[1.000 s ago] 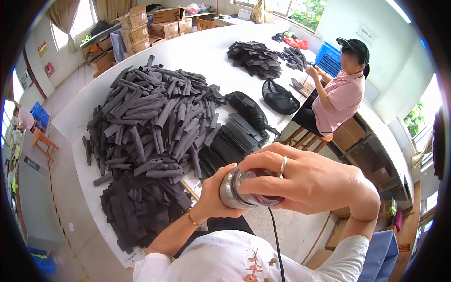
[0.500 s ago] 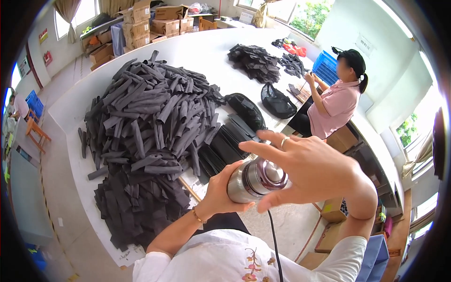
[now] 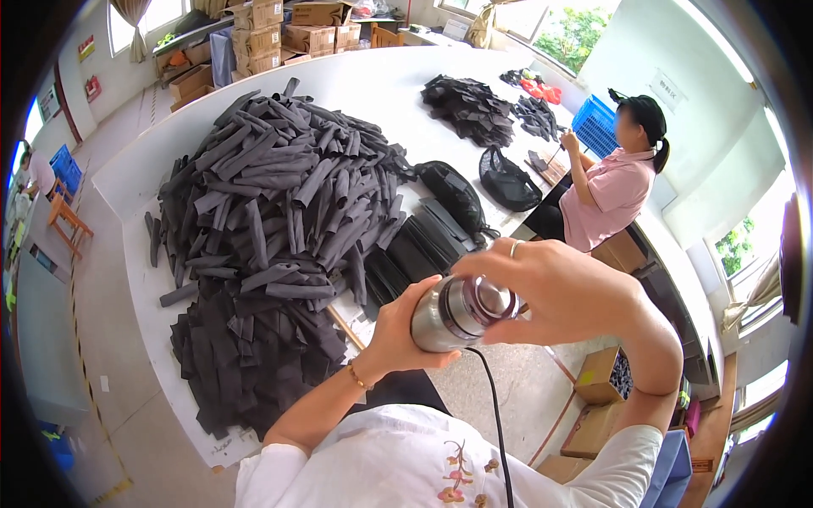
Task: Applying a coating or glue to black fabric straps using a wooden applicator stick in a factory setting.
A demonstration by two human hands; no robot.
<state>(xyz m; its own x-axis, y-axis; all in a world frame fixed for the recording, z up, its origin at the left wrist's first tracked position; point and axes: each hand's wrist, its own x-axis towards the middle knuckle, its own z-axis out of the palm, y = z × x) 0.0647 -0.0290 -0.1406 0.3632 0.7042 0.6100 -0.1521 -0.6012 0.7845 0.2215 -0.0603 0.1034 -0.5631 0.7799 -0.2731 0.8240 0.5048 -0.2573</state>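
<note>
In front of my chest I hold a steel thermos flask (image 3: 434, 320), tilted with its shiny lid (image 3: 493, 298) toward the right. My left hand (image 3: 395, 332) is closed round the flask's body. From the right, my right hand (image 3: 563, 288) curves over the lid, with thumb and fingers closed on either side of it. Part of the lid is hidden by those fingers. Just beyond the flask, a stack of flat black pieces (image 3: 415, 258) lies on the white table (image 3: 373, 76).
A big heap of rolled dark grey fabric pieces (image 3: 279, 186) covers the left of the table, with flatter pieces (image 3: 254, 364) nearer. Two black mesh pouches (image 3: 511, 179) lie beyond the stack. A co-worker in pink (image 3: 610, 190) sits at right. A black cord (image 3: 494, 398) hangs near me.
My right hand has closed in on the lid, its fingers drawn together from a wider spread. My left hand keeps its hold on the flask. The view has shifted slightly.
</note>
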